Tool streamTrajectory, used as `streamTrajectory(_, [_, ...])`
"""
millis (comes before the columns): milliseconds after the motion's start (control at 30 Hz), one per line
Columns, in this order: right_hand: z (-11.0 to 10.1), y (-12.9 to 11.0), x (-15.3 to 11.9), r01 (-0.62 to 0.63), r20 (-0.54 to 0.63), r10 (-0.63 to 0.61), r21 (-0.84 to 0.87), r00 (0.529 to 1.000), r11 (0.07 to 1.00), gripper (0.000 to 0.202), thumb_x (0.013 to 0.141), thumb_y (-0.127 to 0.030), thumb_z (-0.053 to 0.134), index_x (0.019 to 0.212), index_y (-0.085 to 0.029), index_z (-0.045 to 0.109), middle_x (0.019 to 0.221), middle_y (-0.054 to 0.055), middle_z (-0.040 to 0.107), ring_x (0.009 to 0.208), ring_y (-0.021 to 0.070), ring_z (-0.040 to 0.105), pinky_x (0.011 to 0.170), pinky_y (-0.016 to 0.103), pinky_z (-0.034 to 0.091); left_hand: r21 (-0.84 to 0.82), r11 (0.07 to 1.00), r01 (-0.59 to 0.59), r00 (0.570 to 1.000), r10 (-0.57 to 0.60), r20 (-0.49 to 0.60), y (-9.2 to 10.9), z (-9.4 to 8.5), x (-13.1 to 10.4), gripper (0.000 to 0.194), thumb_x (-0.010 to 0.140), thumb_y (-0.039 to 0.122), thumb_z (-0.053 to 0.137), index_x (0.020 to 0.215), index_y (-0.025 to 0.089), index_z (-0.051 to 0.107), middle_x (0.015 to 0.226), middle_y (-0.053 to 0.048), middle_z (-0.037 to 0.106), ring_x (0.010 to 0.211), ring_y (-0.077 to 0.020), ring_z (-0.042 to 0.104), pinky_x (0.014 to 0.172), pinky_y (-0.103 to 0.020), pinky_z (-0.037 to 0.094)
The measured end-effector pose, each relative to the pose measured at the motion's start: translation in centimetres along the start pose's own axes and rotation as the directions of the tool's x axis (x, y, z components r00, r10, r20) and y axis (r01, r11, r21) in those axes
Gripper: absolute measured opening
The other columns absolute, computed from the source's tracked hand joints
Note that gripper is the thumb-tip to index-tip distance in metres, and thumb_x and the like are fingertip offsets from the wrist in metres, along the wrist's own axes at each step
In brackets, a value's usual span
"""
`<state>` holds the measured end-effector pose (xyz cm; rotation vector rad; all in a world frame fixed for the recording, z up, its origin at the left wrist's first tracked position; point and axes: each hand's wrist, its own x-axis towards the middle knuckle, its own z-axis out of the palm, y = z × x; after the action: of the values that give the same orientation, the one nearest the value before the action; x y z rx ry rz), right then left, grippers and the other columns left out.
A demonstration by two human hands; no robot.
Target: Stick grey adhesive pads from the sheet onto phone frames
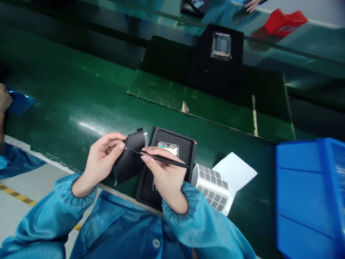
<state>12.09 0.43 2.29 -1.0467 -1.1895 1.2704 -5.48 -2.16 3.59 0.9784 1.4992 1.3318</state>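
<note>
My left hand (pixel 104 156) pinches the upper edge of a curled black sheet (pixel 129 165), which looks like a sheet of black stickers. Black tweezers (pixel 167 160) are held in my right hand (pixel 168 178), their tips reaching the sheet close to my left thumb. Whether the tips grip a piece is too small to tell. Below my right hand lies a black tray (pixel 185 144) with an opened phone (pixel 168 146) in it, partly hidden by the hand. To the right of the tray is a curled white sheet with grey rectangular stickers (pixel 211 185).
A blue bin (pixel 304 194) stands at the right. Farther back, another opened phone (pixel 221 45) lies on a black mat on a raised green board (pixel 215 115). A red bin (pixel 287 23) and a co-worker's hand (pixel 252 5) are beyond it. Another person's hand (pixel 4 99) is at far left.
</note>
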Motion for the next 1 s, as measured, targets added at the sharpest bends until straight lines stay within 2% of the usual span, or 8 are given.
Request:
streamTrajectory(233, [0.02, -0.03, 0.06, 0.007, 0.008, -0.007, 0.008, 1.000, 1.000, 0.011, 0.078, -0.021, 0.083, 0.086, -0.027, 0.079, 0.089, 0.002, 0.080, 0.084, 0.0199, 0.077, 0.082, 0.036, 0.064, -0.007, 1.000, 0.017, 1.000, -0.017, 0.005, -0.62, -0.16, 0.06, 0.020, 0.087, 0.031, 0.073, 0.103, 0.022, 0.070, 0.078, 0.000, 0.071, 0.060, -0.0069, 0.060, 0.052, -0.013, 0.046])
streamTrajectory(333, [-0.01, 0.01, 0.04, 0.024, 0.014, -0.024, 0.014, 1.000, 1.000, 0.014, 0.078, -0.018, 0.083, 0.087, -0.028, 0.079, 0.089, 0.000, 0.080, 0.084, 0.0183, 0.076, 0.082, 0.033, 0.063, -0.001, 0.999, 0.041, 0.999, -0.041, 0.021, -0.50, -0.02, 0.00, 0.026, 0.082, 0.032, 0.078, 0.104, 0.021, 0.068, 0.084, -0.001, 0.072, 0.060, -0.0074, 0.061, 0.050, -0.013, 0.047])
streamTrajectory(500, [-0.05, 0.04, -0.01, 0.033, 0.018, -0.034, 0.021, 0.999, 0.999, 0.017, 0.078, -0.016, 0.083, 0.088, -0.029, 0.079, 0.091, -0.001, 0.080, 0.085, 0.0173, 0.076, 0.083, 0.031, 0.062, -0.096, 0.992, 0.087, 0.995, -0.081, 0.065, -0.36, 0.25, -0.09, 0.029, 0.080, 0.028, 0.079, 0.105, 0.023, 0.066, 0.084, 0.002, 0.073, 0.050, -0.0051, 0.060, 0.043, -0.012, 0.046])
streamTrajectory(733, [-0.24, 0.15, -0.12, 0.030, 0.006, -0.030, -0.021, 1.000, 0.999, 0.015, 0.078, -0.018, 0.084, 0.088, -0.029, 0.080, 0.089, 0.000, 0.081, 0.082, 0.0182, 0.076, 0.081, 0.033, 0.062, -0.101, 0.992, 0.074, 0.995, -0.066, 0.081, -0.45, 0.32, 0.09, 0.029, 0.081, 0.028, 0.079, 0.105, 0.023, 0.065, 0.084, 0.001, 0.074, 0.056, -0.0074, 0.064, 0.048, -0.014, 0.051])
streamTrajectory(833, [-0.19, 0.20, -0.20, 0.039, -0.007, -0.040, -0.059, 0.999, 0.997, 0.014, 0.078, -0.018, 0.084, 0.087, -0.028, 0.080, 0.087, 0.000, 0.080, 0.080, 0.0187, 0.076, 0.077, 0.033, 0.062, -0.018, 0.998, 0.053, 0.997, -0.052, 0.060, -0.31, 0.47, -0.03, 0.029, 0.081, 0.030, 0.077, 0.107, 0.022, 0.065, 0.085, -0.001, 0.074, 0.059, -0.0087, 0.064, 0.050, -0.016, 0.051])
streamTrajectory(933, [-0.09, -0.07, -0.19, 0.069, -0.010, -0.070, -0.094, 0.997, 0.993, 0.015, 0.077, -0.017, 0.084, 0.086, -0.028, 0.080, 0.086, 0.000, 0.080, 0.079, 0.0187, 0.076, 0.076, 0.032, 0.061, 0.148, 0.988, -0.035, 0.999, 0.036, -0.009, -0.28, 0.43, -0.07, 0.030, 0.081, 0.029, 0.077, 0.107, 0.021, 0.067, 0.089, -0.003, 0.074, 0.071, -0.0109, 0.066, 0.051, -0.014, 0.048])
streamTrajectory(1000, [-0.34, -0.39, -0.05, 0.065, -0.029, -0.068, -0.092, 0.997, 0.994, 0.014, 0.077, -0.018, 0.084, 0.086, -0.028, 0.080, 0.086, 0.000, 0.080, 0.078, 0.0182, 0.076, 0.076, 0.032, 0.061, 0.237, 0.968, -0.083, 0.996, 0.089, -0.017, -0.44, -0.06, 0.29, 0.031, 0.081, 0.031, 0.077, 0.108, 0.020, 0.067, 0.093, -0.004, 0.073, 0.075, -0.0121, 0.067, 0.052, -0.014, 0.046])
